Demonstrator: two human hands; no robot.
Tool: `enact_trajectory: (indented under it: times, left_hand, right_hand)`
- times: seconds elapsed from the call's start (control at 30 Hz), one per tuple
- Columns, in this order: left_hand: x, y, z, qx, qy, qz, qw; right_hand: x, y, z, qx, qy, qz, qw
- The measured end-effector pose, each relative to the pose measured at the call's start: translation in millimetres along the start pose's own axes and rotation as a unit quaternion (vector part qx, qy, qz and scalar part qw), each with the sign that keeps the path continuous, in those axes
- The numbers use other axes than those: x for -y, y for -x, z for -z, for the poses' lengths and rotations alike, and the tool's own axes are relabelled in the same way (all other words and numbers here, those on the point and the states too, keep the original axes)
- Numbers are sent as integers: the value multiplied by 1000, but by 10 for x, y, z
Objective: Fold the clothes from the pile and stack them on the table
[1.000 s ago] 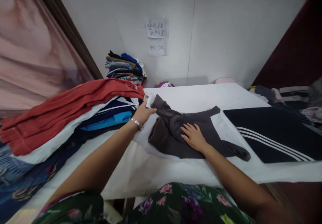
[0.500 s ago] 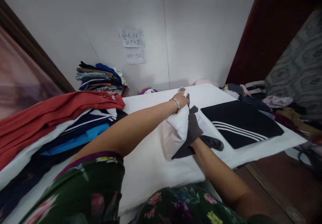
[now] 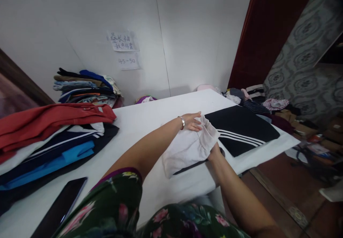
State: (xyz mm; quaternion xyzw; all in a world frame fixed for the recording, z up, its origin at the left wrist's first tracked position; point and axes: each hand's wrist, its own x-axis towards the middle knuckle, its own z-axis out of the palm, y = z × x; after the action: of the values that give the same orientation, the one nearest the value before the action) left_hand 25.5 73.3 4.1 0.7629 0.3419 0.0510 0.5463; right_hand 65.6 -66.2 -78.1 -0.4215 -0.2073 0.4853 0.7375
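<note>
A whitish garment [image 3: 184, 152] with a gathered, ribbed-looking edge lies folded on the white table, a dark part showing under its near side. My left hand [image 3: 192, 122], a silver bracelet at its wrist, rests on the garment's upper part with fingers stretched and apart. At the right end of the gathered edge, my right hand [image 3: 214, 152] is closed on the cloth, its fingers mostly hidden by it. Just beyond, to the right, black clothing [image 3: 241, 127] with white stripes lies flat.
On the left are a red garment [image 3: 53, 122] over other clothes, a stacked pile of folded clothes [image 3: 85, 86] and a dark phone-like slab [image 3: 61, 206]. More clothes [image 3: 276, 104] lie beyond the right edge of the white table [image 3: 150, 118]. Paper notes [image 3: 124, 41] hang on the wall.
The raised, bunched garment has come down flatter, its whitish side now covering most of the dark part. My left hand has lowered and its fingers have spread. The view has turned right.
</note>
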Motion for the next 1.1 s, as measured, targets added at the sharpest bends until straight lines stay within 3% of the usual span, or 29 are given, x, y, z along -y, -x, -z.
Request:
enact_trajectory:
  times: [0.13,0.2,0.3,0.4,0.5,0.57,0.7,0.77,0.83,0.93,1.03,1.1]
  left_hand:
    - [433,314,197,-104,-42,-62,992]
    - [689,516,197,-157,-167,-127,965]
    - [952,771,80,-173,-326,-195,909]
    - [1018,883,-84,-187,-411,-214,866]
    - [1022,847,-229,-197,-457,-202,843]
    - [1046,785,-307,-178,-477,-187,840]
    - [1075,713,-393,-141,-479,-172,849]
    - [1032,721,-378,-130,-462,-165,861]
    - [949,734,-310,-117,-431,-157,881]
    - [812,716,-120,-120,-373,-132,911]
    - [761,638,97,-160,-363,-95,913]
    - [801,571,198,-175,-382,-76,904]
  right_hand:
    - [152,19,59,17,-72,-60,995]
    - [245,-1,115,20,-94,-94,991]
    - [392,-90,177,23,-78,-125,989]
    - [495,-234,209,57,-23,-109,992]
    - [505,-393,301,96,88,-73,989]
    - [487,-487,433,56,202,-67,976]
    - [538,-570,705,-71,393,-18,916]
    - [615,-503,700,-82,457,35,885]
    - [684,-347,542,-48,519,117,845]
    - [689,-34,103,63,577,246,776]
    - [553,153,-279,138,579,289,750]
    - [416,127,-352,155,609,282,725]
